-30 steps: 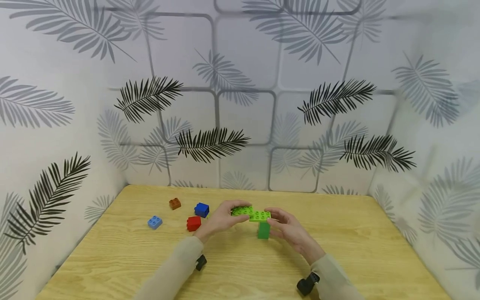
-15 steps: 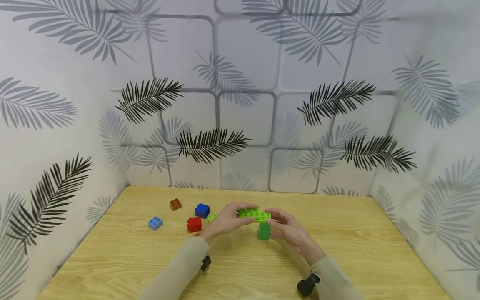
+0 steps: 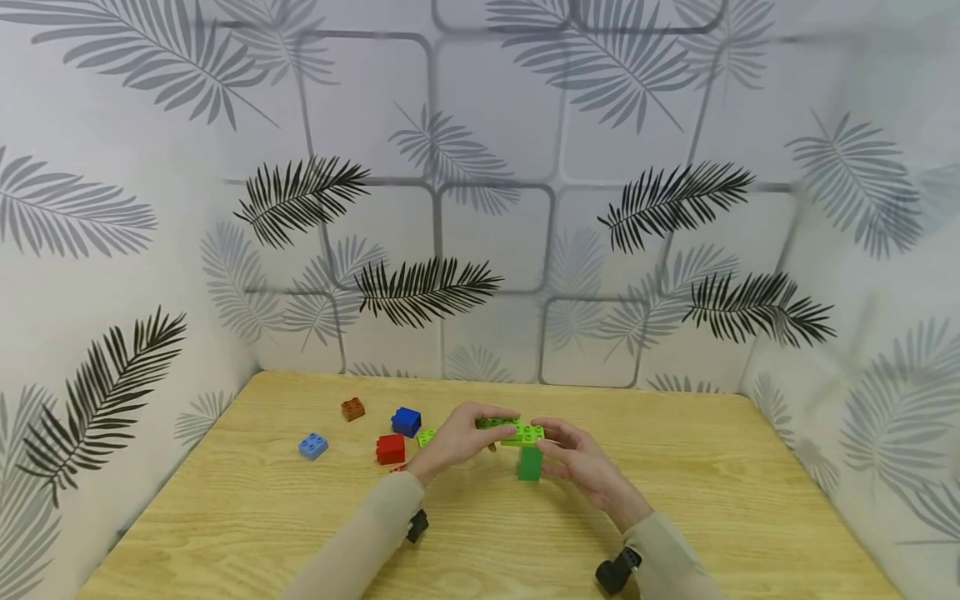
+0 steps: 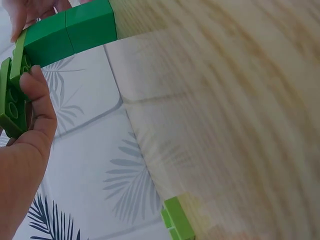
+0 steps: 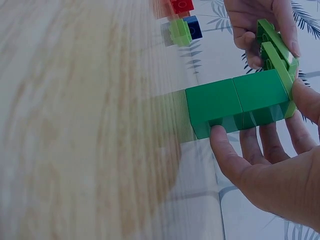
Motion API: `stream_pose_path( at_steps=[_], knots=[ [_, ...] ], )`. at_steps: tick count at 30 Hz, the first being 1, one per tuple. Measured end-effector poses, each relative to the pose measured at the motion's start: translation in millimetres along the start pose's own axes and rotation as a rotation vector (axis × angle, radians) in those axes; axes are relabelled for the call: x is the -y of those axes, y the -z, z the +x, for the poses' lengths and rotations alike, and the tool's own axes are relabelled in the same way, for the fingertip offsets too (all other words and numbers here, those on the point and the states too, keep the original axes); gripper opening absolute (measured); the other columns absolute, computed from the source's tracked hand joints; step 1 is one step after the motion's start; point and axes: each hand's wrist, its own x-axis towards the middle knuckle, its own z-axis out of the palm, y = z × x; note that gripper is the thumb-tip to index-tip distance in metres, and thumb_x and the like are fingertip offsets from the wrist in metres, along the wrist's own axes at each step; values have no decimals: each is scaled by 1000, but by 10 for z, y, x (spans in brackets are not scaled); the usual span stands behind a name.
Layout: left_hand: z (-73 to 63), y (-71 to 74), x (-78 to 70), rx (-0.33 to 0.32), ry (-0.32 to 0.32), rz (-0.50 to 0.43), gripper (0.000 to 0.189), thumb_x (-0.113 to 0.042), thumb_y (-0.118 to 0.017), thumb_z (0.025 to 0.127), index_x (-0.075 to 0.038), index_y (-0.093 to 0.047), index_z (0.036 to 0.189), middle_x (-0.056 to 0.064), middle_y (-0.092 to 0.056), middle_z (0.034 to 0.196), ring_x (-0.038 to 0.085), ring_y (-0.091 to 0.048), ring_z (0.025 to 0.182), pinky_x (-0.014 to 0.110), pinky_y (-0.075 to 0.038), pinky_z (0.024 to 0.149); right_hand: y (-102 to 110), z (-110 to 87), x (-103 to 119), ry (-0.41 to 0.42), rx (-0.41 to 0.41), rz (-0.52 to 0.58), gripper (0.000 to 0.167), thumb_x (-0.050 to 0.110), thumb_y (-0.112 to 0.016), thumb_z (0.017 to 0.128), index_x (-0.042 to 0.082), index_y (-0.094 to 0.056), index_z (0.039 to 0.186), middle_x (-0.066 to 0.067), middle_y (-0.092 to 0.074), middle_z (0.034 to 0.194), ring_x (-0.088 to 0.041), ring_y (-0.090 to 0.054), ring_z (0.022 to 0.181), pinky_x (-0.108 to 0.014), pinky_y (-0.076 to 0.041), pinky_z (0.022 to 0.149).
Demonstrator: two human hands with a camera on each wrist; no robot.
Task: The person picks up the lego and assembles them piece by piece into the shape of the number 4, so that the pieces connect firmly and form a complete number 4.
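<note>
Two dark green building blocks (image 5: 240,100) stand stacked on the table, with a lime green plate (image 5: 281,75) lying across their top. My right hand (image 3: 588,471) holds this stack from the right. In the right wrist view its fingers run along the blocks and its thumb is at the lime plate. My left hand (image 3: 459,437) pinches a second lime plate (image 5: 272,37) between thumb and fingers. That plate lies over the left part of the first one, hollow side down, and juts out to the left. My left fingers hide part of it in the head view.
Left of my left hand lie a red block (image 3: 390,449), a dark blue block (image 3: 406,422), a light blue brick (image 3: 312,446) and a brown brick (image 3: 352,408). A lime brick (image 3: 426,437) and a small red piece (image 3: 398,468) show beside my left forearm. Patterned walls (image 3: 480,333) border the table.
My left hand has moved right with its lime plate, which overlaps the lower plate more. The lime brick and small red piece have come into sight behind it. My right hand stays in place.
</note>
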Motion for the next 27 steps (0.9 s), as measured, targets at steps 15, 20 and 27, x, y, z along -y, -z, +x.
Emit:
stream_pose_path(
  at_steps=[15,20,27],
  knots=[
    [44,-38,3,-23,27,-87,29,-30,-67,94,-18,-72,120,2,-68,122,15,-64,75,54,-52,77,-4,-8,23,2,-5,11,60,28,-61,98,5,-39,148,-18,-44,144,-15,-58,114,-44,-49,100],
    [63,-38,8,-30,20,-90,27,-28,-68,93,-17,-73,118,6,-69,120,21,-64,74,48,-54,71,-13,-13,42,-4,-9,16,59,27,-62,98,5,-41,148,-18,-45,143,-17,-57,116,-48,-47,103],
    [38,-49,23,-28,25,-89,29,-28,-68,94,-17,-71,120,5,-66,127,40,-63,86,50,-54,76,-52,-12,48,-7,-50,-12,59,23,-67,94,5,-44,145,-17,-48,143,-18,-57,115,-44,-51,98]
  ],
)
